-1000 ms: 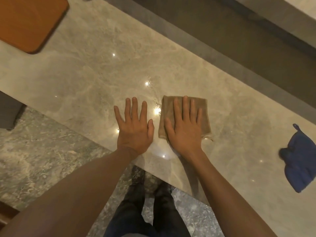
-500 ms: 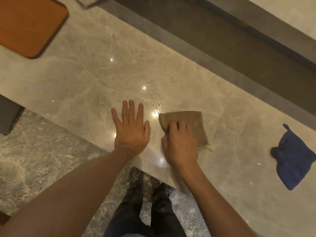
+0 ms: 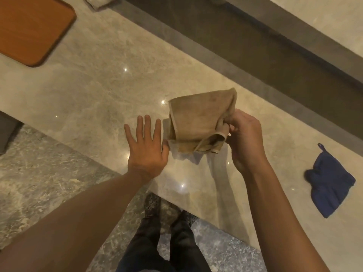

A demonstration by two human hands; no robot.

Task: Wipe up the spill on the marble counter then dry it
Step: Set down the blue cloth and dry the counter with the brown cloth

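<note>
A tan cloth [image 3: 196, 120] hangs folded above the marble counter [image 3: 94, 91], lifted off the surface. My right hand [image 3: 243, 138] pinches its right edge between thumb and fingers. My left hand [image 3: 146, 148] lies flat on the counter just left of the cloth, fingers spread, holding nothing. A blue cloth [image 3: 330, 181] lies crumpled on the counter at the far right, well apart from both hands. I cannot make out any liquid on the glossy stone; only light glints show.
An orange-brown tray [image 3: 33, 28] sits at the counter's far left. A dark recessed channel [image 3: 255, 48] runs along the back of the counter. The counter's near edge is by my legs [image 3: 163, 242], with grey stone floor [image 3: 39, 173] below.
My right hand went from pressing the tan cloth flat, to bunching it, to lifting it off the counter by its edge. My left hand stayed flat in place.
</note>
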